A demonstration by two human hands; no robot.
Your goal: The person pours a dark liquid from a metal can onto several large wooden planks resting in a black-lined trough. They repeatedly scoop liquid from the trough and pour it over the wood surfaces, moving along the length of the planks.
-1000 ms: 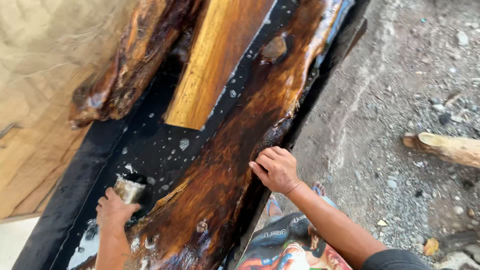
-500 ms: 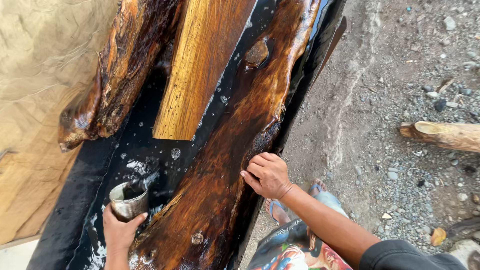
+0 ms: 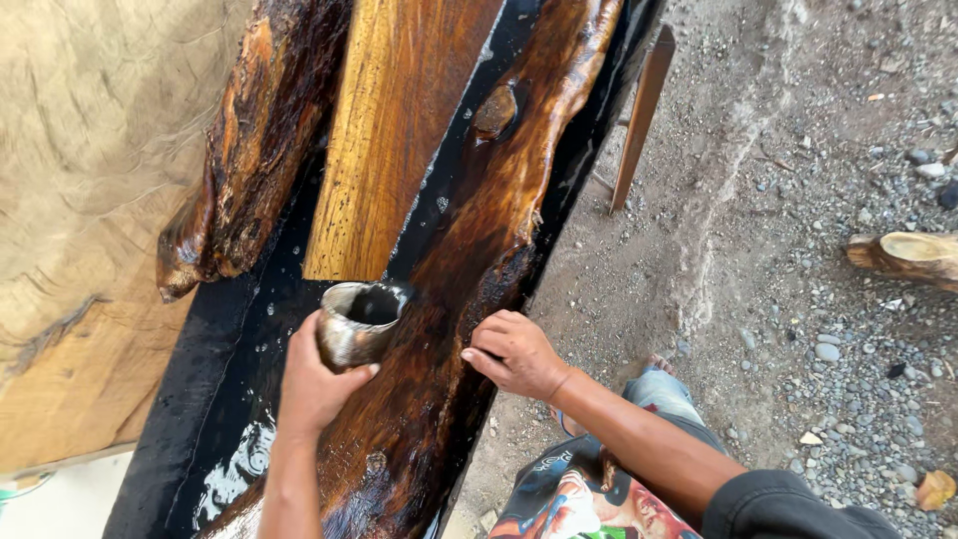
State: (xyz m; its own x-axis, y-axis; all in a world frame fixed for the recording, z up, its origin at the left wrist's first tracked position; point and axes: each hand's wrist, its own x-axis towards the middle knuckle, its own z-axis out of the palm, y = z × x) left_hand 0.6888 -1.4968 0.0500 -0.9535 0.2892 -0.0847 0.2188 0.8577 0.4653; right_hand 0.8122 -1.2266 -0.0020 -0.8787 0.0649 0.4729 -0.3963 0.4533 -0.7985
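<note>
Two hands in view over a long black mould tray (image 3: 190,419) filled with glossy dark liquid. Left hand (image 3: 317,384) wrapped around a small dented metal cup (image 3: 357,321), fingers closed on its wall, cup tilted with its dark-coated mouth facing up and away, held above the gap between the slabs. Right hand (image 3: 514,354) resting on the right live-edge slab (image 3: 479,289), fingers loosely curled, holding nothing, fingertips touching the wet wood near the tray's right edge. Pale straight-edged plank (image 3: 394,130) lying in the middle of the tray, its cut end just beyond the cup. Left live-edge slab (image 3: 249,150) at the far left side, apart from the plank. Tan sheet (image 3: 90,200) alongside the tray on the left. Thin brown leg or strut (image 3: 639,120) slanting down to gravel ground (image 3: 798,250) on the right. Cut log (image 3: 913,255) lying on the gravel, well apart. Dark sleeve (image 3: 788,504) on the right arm.
</note>
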